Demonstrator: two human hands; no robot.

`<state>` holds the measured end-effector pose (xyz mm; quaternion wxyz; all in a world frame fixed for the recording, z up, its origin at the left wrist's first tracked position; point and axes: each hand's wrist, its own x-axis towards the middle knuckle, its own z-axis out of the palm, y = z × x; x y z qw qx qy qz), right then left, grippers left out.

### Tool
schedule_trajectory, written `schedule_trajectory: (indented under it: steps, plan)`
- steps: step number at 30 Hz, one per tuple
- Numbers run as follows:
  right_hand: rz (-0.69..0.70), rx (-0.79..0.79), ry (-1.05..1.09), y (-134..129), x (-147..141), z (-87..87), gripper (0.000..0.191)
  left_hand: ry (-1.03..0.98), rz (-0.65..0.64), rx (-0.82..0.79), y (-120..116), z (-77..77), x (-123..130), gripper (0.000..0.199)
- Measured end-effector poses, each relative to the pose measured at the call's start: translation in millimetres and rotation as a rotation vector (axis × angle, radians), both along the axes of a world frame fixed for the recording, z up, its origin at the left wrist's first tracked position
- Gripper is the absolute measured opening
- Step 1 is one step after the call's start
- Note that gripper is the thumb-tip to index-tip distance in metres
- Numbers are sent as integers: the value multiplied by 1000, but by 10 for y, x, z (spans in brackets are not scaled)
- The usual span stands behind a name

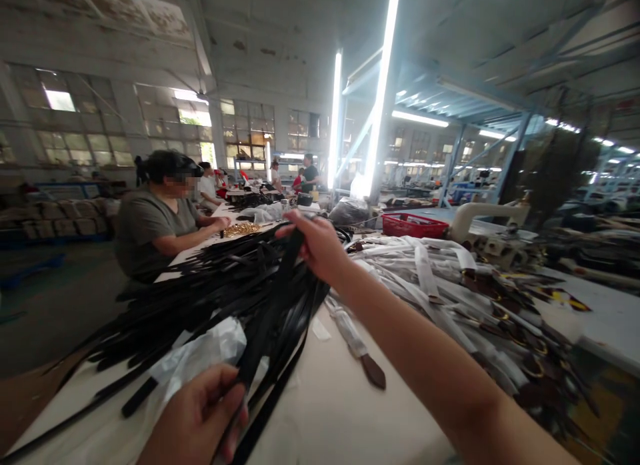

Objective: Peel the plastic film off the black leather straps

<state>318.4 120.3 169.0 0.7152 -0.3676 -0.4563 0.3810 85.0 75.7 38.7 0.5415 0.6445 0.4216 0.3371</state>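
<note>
A long black strap (270, 312) runs between my two hands, over a large heap of similar black straps (200, 285). My left hand (200, 412), at the bottom of the view, has its fingers closed around the strap's near part. Farther off, my right hand (315, 245) grips the same strap near its far part, with that arm stretched across the table. Crumpled white wrapping (215, 345) lies on the heap just beyond my left hand. Right of my right forearm are several straps wrapped in white film (420, 272), some with brown tips.
A co-worker (155, 218) sits at the left side of the table, hands by a pile of gold-coloured pieces (243, 229). A red basket (415, 224) and a cream-coloured machine (495, 225) stand at the right. One brown-tipped strap end (373, 372) lies on the pale tabletop (340, 412).
</note>
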Motion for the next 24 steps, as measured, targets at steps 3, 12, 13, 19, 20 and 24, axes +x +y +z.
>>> schedule_trajectory:
  steps: [3, 12, 13, 19, 20, 24]
  plan:
    - [-363, -32, -156, 342, 430, 576, 30, -100, -56, 41, 151, 150, 292, 41]
    - [-336, -619, -421, 556, 757, -626, 25, -175, -103, -92, 436, -408, 674, 51]
    - [-307, -671, -466, 493, 706, -851, 26, -170, -101, -105, 461, -501, 671, 53]
    - [-63, -791, -615, 23, 252, -1574, 49, -180, -35, -111, 478, -671, 659, 51]
    - [30, -792, -566, -29, 154, -1618, 58, -184, -27, -99, 464, -648, 659, 50]
    - [230, -533, -114, -71, -124, -1728, 56, -202, -67, -168, 416, -547, 637, 47]
